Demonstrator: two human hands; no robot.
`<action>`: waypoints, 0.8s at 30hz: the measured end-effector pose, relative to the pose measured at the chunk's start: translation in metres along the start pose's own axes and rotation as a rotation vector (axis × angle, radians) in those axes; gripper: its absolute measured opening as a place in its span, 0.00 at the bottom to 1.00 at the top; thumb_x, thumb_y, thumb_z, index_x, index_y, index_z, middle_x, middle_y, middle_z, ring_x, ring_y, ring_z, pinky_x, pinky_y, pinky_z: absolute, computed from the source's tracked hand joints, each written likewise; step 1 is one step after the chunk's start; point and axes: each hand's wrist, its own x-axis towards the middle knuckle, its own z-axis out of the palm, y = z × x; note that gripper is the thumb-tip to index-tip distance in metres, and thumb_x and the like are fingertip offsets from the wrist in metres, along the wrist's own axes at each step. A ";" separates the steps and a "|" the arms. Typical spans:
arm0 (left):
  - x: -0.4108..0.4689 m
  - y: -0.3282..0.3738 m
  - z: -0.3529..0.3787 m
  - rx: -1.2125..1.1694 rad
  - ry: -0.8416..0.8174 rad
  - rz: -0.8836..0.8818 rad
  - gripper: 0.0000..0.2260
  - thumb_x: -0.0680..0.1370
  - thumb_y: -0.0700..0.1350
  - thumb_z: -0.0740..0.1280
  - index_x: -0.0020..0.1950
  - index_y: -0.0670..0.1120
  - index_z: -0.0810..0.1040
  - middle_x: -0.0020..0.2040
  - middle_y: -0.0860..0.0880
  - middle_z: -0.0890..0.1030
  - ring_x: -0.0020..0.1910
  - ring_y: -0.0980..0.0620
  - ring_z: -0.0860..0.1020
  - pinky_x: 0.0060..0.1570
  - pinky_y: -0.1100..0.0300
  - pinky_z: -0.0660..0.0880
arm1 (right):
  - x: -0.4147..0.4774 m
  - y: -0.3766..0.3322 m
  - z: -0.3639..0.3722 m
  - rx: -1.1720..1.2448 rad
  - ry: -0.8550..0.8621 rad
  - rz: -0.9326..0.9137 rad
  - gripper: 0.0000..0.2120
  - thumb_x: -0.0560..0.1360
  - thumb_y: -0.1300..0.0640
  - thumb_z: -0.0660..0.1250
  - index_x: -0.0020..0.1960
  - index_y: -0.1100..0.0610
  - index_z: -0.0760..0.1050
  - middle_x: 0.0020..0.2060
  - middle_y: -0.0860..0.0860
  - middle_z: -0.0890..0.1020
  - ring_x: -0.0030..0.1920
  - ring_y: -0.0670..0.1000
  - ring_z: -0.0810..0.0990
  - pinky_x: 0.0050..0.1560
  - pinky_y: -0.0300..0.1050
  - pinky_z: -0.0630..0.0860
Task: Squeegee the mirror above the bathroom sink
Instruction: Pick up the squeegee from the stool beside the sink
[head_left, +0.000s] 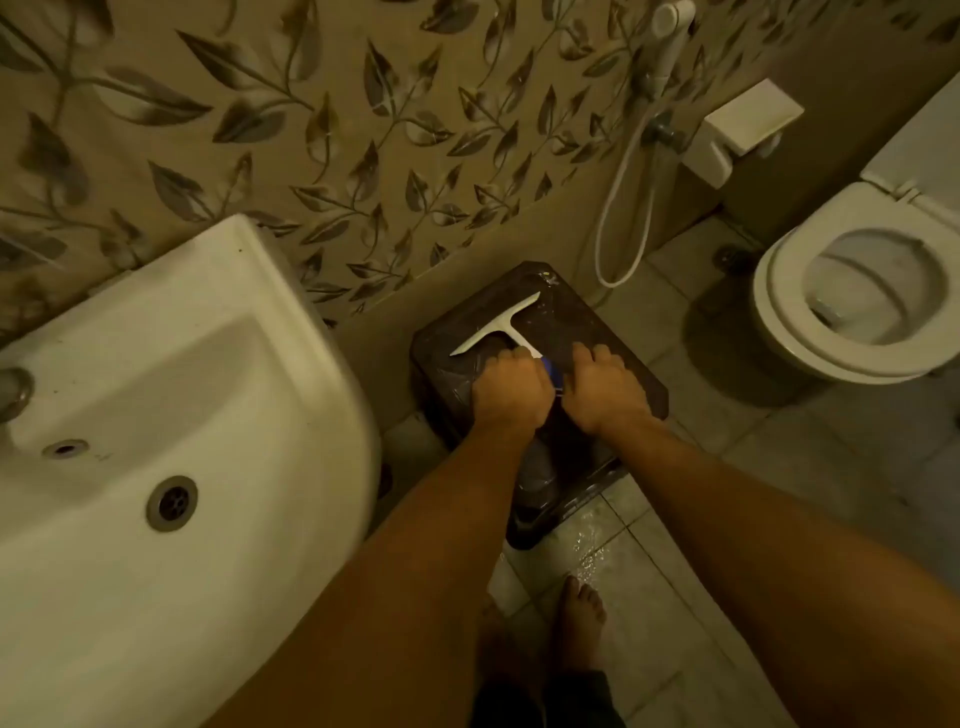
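Head view: sink (156, 338) left, toilet (779, 291) right, stool (618, 325) with squeegee (506, 325) between.

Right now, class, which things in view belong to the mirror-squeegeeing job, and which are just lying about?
For the job: squeegee; left hand, curled over its handle; right hand beside it.

Lying about: dark stool under the squeegee; sink; toilet; spray hose.

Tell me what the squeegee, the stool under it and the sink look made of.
Squeegee: white plastic, matte, judging by its even moulded T shape. Stool: dark, seemingly wrapped in glossy film, given the crinkled highlights; core unclear. Sink: likely glazed white ceramic, from its smooth sheen.
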 end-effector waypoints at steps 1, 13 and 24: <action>0.001 -0.001 0.004 -0.013 -0.019 -0.028 0.15 0.85 0.46 0.56 0.65 0.40 0.74 0.64 0.42 0.75 0.62 0.42 0.75 0.61 0.50 0.73 | 0.001 0.001 0.003 -0.004 -0.020 0.012 0.26 0.82 0.51 0.58 0.77 0.60 0.61 0.69 0.62 0.69 0.67 0.64 0.70 0.65 0.59 0.70; 0.014 -0.022 0.054 -0.097 -0.100 -0.168 0.21 0.81 0.46 0.64 0.74 0.44 0.67 0.71 0.42 0.71 0.68 0.44 0.71 0.64 0.51 0.71 | 0.021 0.008 0.051 0.034 -0.064 0.015 0.27 0.81 0.48 0.64 0.76 0.56 0.63 0.68 0.59 0.72 0.66 0.59 0.73 0.65 0.55 0.73; 0.021 -0.022 0.058 -0.136 -0.111 -0.164 0.23 0.82 0.46 0.62 0.76 0.44 0.65 0.72 0.43 0.69 0.70 0.44 0.70 0.65 0.50 0.71 | 0.038 0.000 0.066 0.028 -0.022 0.077 0.21 0.81 0.53 0.65 0.72 0.58 0.68 0.64 0.58 0.75 0.62 0.58 0.76 0.58 0.54 0.76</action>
